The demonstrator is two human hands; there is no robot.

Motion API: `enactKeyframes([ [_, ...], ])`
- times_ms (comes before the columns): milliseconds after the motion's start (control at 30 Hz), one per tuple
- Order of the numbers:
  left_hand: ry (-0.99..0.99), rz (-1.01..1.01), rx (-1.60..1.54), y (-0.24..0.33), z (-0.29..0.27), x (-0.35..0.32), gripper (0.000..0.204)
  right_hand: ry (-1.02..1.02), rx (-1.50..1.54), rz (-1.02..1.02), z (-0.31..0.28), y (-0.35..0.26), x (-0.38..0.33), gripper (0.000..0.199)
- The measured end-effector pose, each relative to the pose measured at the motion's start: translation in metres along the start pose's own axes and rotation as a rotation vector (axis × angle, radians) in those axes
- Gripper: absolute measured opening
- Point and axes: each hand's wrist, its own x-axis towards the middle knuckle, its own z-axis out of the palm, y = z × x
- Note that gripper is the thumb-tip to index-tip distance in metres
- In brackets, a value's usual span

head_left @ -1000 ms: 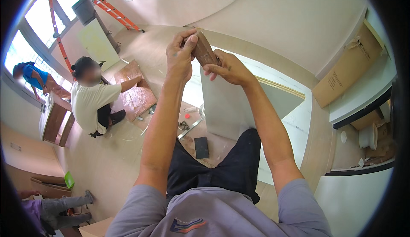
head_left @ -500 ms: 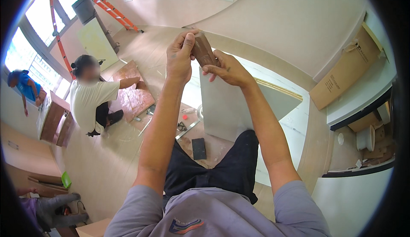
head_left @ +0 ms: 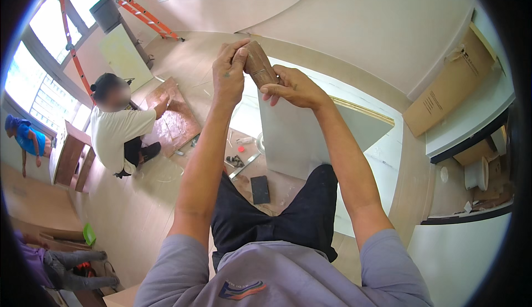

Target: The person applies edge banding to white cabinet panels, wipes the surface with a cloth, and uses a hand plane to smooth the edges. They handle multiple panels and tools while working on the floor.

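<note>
High in front of me I hold a brown roll of tape (head_left: 260, 70), seen edge-on and tilted, with creases across its surface. My left hand (head_left: 230, 69) grips its upper end, thumb and fingers closed around the edge. My right hand (head_left: 293, 87) holds the lower end, thumb along the near side. Below my hands lies a large grey panel (head_left: 293, 141) on a white marble-patterned sheet (head_left: 382, 166). Near my knees are a dark flat block (head_left: 259, 189), a metal straightedge (head_left: 245, 166) and a small red cap-like thing (head_left: 241, 149).
At left, a person in a cream shirt (head_left: 119, 132) squats by a brown shiny panel (head_left: 174, 116). A person in blue (head_left: 30, 138) stands near a wooden cabinet (head_left: 71, 155). An orange ladder (head_left: 138, 11) is at the back; a cardboard box (head_left: 451, 83) leans at right.
My hands and the roll have shifted slightly left, and the roll has turned a little. The squatting person's hand has lifted off the brown panel's far part; the person in blue has straightened.
</note>
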Motion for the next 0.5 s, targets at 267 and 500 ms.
enactKeyframes([
  [267,-0.311,-0.173,-0.385,-0.001,-0.032,0.003,0.043,-0.081,0.067,0.015,-0.011,0.003,0.002,0.046],
  [500,-0.479,-0.247,-0.769,-0.011,-0.028,0.001,0.077,-0.156,0.202,0.047,-0.015,-0.008,0.000,0.057],
])
